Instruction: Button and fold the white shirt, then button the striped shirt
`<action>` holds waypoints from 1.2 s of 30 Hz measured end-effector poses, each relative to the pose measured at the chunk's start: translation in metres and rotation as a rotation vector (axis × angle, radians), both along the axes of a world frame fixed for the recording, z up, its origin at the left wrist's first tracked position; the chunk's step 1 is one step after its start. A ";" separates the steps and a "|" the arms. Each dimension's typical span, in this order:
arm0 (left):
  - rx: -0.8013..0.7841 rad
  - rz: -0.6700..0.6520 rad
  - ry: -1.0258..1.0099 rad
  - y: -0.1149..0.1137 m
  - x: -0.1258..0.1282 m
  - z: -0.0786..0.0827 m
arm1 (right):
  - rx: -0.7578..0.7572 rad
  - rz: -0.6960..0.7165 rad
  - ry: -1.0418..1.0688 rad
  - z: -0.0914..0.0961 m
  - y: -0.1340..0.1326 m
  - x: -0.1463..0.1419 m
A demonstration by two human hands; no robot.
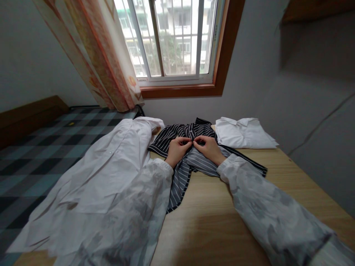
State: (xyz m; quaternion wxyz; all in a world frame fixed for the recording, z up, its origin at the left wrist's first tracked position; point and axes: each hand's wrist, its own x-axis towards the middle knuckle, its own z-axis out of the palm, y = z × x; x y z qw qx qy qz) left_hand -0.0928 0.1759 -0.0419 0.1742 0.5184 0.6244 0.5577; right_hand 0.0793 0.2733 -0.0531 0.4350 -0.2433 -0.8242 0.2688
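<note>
A black shirt with white stripes lies rumpled on the table, its greyer inner side turned up toward me. My left hand pinches the shirt's front edge between thumb and fingers. Right beside it, my right hand pinches the same edge, the fingertips of both hands almost meeting. Whether a button is between the fingers is too small to make out. One striped sleeve stretches out to the right below my right wrist.
Left of the striped shirt, a white shirt spreads over the wooden table. A folded white shirt lies at the back right. A bed with a checked cover adjoins on the left. Behind are a curtain and a window.
</note>
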 end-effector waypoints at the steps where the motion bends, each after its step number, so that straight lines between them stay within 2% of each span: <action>1: 0.000 0.013 0.013 0.000 0.001 0.000 | 0.003 -0.002 -0.005 0.000 0.000 0.000; 7: -0.026 0.083 0.082 -0.002 0.005 0.001 | 0.005 -0.001 -0.018 0.000 0.001 0.000; 17: -0.030 0.091 0.094 -0.004 0.004 0.005 | 0.032 0.012 -0.070 0.003 -0.005 0.000; 29: 0.072 0.014 0.141 -0.002 -0.001 0.001 | 0.038 0.005 -0.072 0.004 -0.007 0.000; 36: 0.015 -0.021 0.075 -0.001 -0.004 0.003 | 0.002 0.046 -0.066 0.004 -0.006 0.000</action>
